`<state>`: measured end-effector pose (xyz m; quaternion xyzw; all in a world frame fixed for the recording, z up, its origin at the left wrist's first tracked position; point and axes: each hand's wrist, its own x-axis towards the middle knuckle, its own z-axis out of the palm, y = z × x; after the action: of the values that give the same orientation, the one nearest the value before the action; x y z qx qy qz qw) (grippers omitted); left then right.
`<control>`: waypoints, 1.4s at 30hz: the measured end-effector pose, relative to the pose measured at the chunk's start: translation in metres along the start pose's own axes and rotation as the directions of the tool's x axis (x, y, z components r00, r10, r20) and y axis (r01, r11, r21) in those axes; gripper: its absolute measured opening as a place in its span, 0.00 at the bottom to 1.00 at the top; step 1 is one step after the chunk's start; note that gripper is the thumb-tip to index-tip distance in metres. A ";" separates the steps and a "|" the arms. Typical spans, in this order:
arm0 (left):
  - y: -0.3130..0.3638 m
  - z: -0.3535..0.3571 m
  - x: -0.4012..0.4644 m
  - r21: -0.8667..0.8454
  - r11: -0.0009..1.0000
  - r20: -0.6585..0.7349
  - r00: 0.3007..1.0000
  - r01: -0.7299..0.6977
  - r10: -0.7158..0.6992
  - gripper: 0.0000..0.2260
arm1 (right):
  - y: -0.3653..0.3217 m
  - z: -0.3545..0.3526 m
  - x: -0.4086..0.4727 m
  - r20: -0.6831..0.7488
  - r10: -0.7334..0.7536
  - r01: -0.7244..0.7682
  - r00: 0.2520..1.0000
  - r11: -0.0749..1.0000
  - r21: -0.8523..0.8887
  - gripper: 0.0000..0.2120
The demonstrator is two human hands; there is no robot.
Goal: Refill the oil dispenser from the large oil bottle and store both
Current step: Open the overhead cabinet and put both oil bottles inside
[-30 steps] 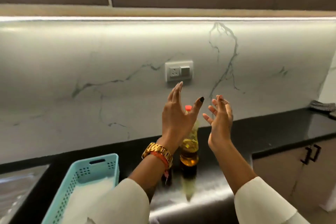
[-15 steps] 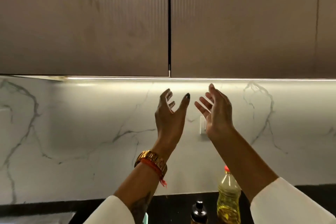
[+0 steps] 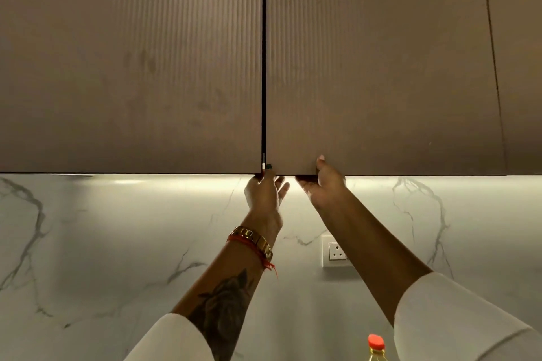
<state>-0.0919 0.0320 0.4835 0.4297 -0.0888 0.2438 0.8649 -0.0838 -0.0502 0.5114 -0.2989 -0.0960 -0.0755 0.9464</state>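
White marble backsplash (image 3: 117,243) fills the lower view, lit from under the cabinets. Nearest, below the right forearm, the large oil bottle (image 3: 376,346) shows only its red cap and neck. A wall socket (image 3: 335,251) sits between the forearms. Farther up, the left hand (image 3: 264,193) hooks its fingertips under the left cabinet door (image 3: 132,67) at the seam; the right hand (image 3: 325,184) grips the bottom edge of the right cabinet door (image 3: 381,67), thumb on its face. Both doors look closed.
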 end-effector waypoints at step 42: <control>0.008 0.126 -0.303 0.315 0.760 -0.021 0.796 -0.569 0.605 0.13 | -0.188 -0.102 -0.194 0.375 0.236 -0.268 0.896 0.963 0.035 0.11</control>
<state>-0.3515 -0.1680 0.4569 0.4876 -0.1292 0.5385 0.6749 -0.2962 -0.2445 0.4893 -0.2769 -0.2351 0.1093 0.9253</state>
